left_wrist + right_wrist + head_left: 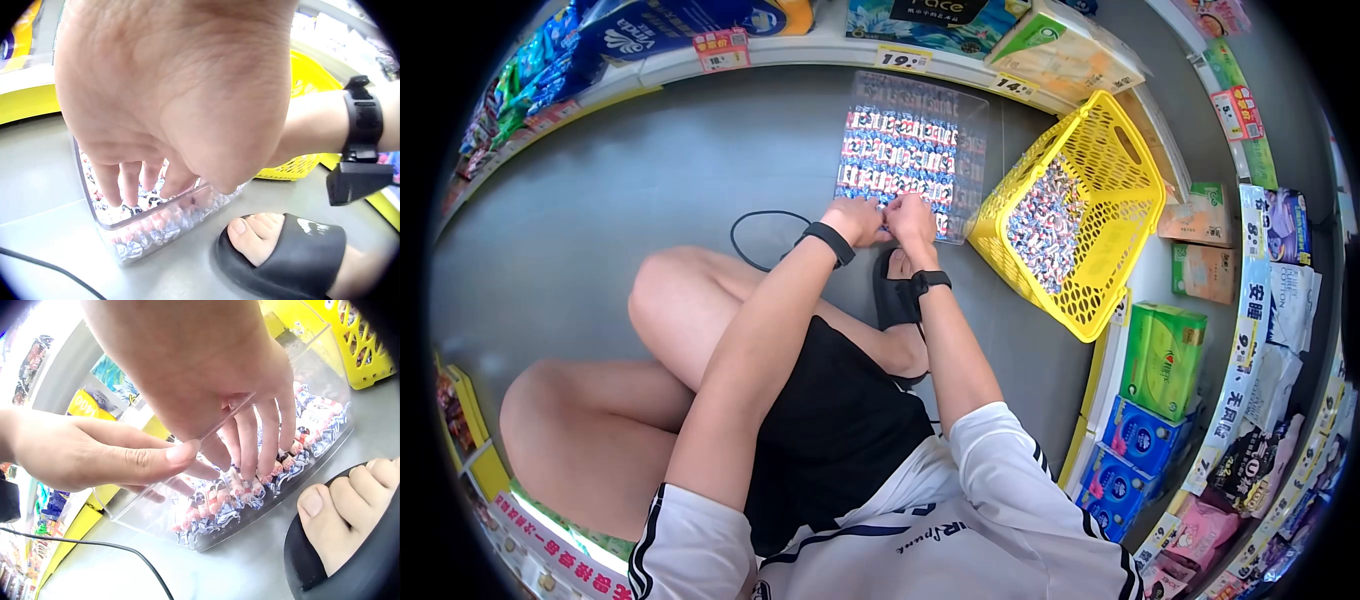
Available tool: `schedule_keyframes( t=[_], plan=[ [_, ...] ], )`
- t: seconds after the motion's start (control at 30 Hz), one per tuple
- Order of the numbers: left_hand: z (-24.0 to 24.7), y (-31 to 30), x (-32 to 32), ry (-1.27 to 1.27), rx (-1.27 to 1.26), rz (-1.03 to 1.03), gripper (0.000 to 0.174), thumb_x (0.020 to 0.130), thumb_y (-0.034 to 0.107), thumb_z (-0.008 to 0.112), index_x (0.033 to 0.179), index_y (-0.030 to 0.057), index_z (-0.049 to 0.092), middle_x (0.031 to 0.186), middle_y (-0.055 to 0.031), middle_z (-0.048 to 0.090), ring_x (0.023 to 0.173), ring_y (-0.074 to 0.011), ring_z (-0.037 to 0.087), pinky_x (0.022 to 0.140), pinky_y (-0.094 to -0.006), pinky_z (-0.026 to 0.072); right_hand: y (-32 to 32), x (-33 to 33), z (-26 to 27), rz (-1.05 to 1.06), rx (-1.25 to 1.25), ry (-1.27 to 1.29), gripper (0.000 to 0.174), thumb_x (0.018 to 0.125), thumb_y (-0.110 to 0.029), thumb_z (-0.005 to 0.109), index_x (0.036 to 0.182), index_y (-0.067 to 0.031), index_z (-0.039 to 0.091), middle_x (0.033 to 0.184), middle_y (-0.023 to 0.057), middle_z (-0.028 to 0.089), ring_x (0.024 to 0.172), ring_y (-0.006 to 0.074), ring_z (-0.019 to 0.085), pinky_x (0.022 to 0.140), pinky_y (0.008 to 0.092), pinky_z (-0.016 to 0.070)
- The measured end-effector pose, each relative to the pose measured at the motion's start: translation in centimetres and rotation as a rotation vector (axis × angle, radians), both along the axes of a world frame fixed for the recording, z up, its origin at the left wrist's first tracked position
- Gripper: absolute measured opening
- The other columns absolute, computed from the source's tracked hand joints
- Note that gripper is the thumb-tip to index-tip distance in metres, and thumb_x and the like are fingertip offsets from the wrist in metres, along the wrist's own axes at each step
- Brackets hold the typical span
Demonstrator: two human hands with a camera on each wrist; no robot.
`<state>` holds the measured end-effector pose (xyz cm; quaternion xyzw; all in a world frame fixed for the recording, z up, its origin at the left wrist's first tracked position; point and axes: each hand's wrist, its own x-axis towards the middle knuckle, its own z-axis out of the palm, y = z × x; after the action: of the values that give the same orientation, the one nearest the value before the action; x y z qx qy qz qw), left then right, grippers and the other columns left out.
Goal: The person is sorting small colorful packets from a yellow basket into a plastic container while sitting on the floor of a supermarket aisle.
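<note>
A clear plastic box (pixel 974 130) stands on the floor, with wrapped candies (pixel 897 150) in white, blue and red laid in rows inside it. Both hands work at its near end. My left hand (pixel 857 220) reaches over the near wall, its fingers (pixel 130 181) extended down to the candies and its thumb (pixel 181 453) at the rim. Beside it, my right hand (pixel 912 218) has its fingers (pixel 249 444) pointing down onto the candies in the near rows. What lies under the right fingertips is partly hidden.
To the right of the box, a tilted yellow basket (pixel 1115 150) holds a heap of similar candies (pixel 1045 225). A sandalled foot (pixel 281 250) stands close by the box's near side. A black cable (pixel 745 215) lies on the floor. Shelves with tissue packs (pixel 1165 360) curve around.
</note>
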<state>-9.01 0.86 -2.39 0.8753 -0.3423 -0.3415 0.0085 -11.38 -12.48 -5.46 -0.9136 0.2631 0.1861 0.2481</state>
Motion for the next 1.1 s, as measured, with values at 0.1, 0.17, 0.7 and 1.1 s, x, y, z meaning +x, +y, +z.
schedule_keyframes(
  t=[0.1,0.17,0.7,1.1],
  plan=[
    [0.2,0.4,0.2,-0.009,-0.078,0.002,0.055,0.097,0.054,0.052,0.125,0.008,0.065,0.139,-0.0134,0.055,0.125,-0.031,0.057,0.1,-0.0471,0.0491,-0.4,-0.2,0.5,0.026,0.037,-0.028,0.015,0.081,-0.022,0.068,0.091,-0.0154,0.078,0.096,0.0168,0.075,0.094,0.0356,0.072,0.082,0.0445,0.0572],
    [0.8,0.2,0.5,0.0,-0.114,-0.007,0.052,0.098,0.05,0.053,0.121,0.0065,0.067,0.137,-0.0148,0.056,0.123,-0.0324,0.059,0.099,-0.048,0.05,-0.8,-0.5,1.4,0.051,0.031,-0.063,0.016,0.082,-0.021,0.067,0.091,-0.0144,0.078,0.096,0.0176,0.074,0.095,0.0363,0.071,0.083,0.045,0.057],
    [12.3,-4.8,0.2,-0.282,-0.843,-0.182,0.024,0.096,0.021,0.059,0.104,-0.0011,0.065,0.092,-0.0167,0.067,0.087,-0.038,0.065,0.074,-0.0474,0.052,-7.0,-5.5,18.7,0.109,0.065,-0.526,0.021,0.084,-0.011,0.062,0.098,-0.0027,0.075,0.082,0.0202,0.071,0.081,0.0362,0.071,0.077,0.0414,0.0559],
    [16.1,-15.0,-2.3,-0.489,-0.961,-0.452,0.021,0.079,-0.001,0.061,0.1,-0.0001,0.06,0.09,-0.0143,0.064,0.092,-0.0339,0.065,0.081,-0.043,0.0532,-18.6,-8.3,20.8,0.013,-0.163,-0.375,0.028,0.081,-0.005,0.057,0.101,-0.0109,0.076,0.095,0.0233,0.071,0.093,0.0386,0.068,0.084,0.0464,0.0537]
  ],
)
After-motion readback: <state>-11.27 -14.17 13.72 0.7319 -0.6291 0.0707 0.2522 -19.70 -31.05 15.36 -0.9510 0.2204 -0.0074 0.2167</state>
